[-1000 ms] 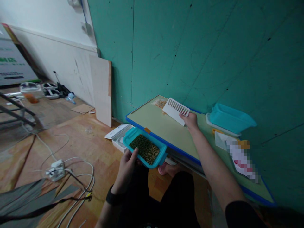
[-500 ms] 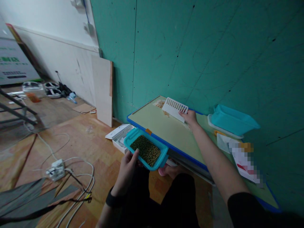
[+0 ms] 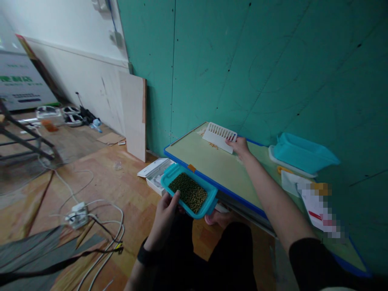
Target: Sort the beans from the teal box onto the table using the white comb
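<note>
1. Landmark: the table (image 3: 212,165), pale green top with a raised blue rim; all places are referred to it.
2. Left hand (image 3: 165,210): pinches the teal container (image 3: 170,176) at its near corner; the thumb lies over the rim, the other fingers go underneath and are hidden; the wrist is bent up, the forearm rises from the person's lap.
3. The teal container sits just off the table's front edge, touching or nearly touching the blue rim, roughly level; it is filled to a shallow depth with green beans (image 3: 188,193).
4. Handling, as a judgement: the container looks like stiff thin plastic, light in itself but loaded on one side of the grip; loose beans roll, so any tilt risks a spill; a hold on the rim with support from below suits it.
5. Right hand (image 3: 240,146): reaches out to the table's far left corner, arm nearly straight; fingers are pressed together on the near right corner of the white slotted scraper (image 3: 218,136).
6. The scraper stands on its long edge on the table top, leaning away; it appears rigid, light and smooth; the solid lower edge is the place to grip, not the slots.
7. A few yellow grains (image 3: 214,146) lie on the table beside the scraper's near edge.
8. At the table's right end: a teal lidded box (image 3: 303,153); papers (image 3: 291,182) in front of it.
</note>
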Motion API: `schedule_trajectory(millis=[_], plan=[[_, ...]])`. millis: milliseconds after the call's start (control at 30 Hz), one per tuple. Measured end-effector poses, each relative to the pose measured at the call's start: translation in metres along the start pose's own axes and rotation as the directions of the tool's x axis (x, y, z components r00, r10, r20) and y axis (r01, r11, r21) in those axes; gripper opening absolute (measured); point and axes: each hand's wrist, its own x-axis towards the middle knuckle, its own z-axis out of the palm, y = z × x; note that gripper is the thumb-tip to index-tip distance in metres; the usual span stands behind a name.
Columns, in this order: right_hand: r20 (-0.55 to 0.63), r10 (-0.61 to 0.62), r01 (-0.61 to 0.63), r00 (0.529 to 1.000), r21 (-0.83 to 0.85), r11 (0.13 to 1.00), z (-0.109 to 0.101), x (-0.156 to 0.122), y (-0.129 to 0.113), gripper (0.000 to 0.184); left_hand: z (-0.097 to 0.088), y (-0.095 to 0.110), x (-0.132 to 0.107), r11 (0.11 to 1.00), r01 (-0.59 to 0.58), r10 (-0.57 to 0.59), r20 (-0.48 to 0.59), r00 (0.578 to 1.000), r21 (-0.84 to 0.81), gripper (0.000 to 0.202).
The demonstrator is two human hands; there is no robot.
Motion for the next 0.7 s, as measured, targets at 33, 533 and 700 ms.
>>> schedule_trajectory(millis=[33, 533, 700], plan=[[0.007, 0.011, -0.012, 1.0, 0.019, 1.0, 0.0, -0.001, -0.001, 0.03, 0.0, 0.0, 0.0, 1.0, 0.001, -0.001, 0.0, 1.0, 0.0, 0.048], [0.123, 0.127, -0.145, 0.984, 0.156, 0.977, -0.004, -0.023, -0.022, 0.045, -0.002, -0.005, 0.001, 1.0, 0.003, -0.003, 0.003, 1.0, 0.0, 0.044], [0.157, 0.151, -0.179, 0.976, 0.182, 0.967, -0.004, -0.027, -0.026, 0.047, -0.001, -0.005, 0.001, 1.0, -0.008, 0.007, -0.016, 1.0, -0.017, 0.044]])
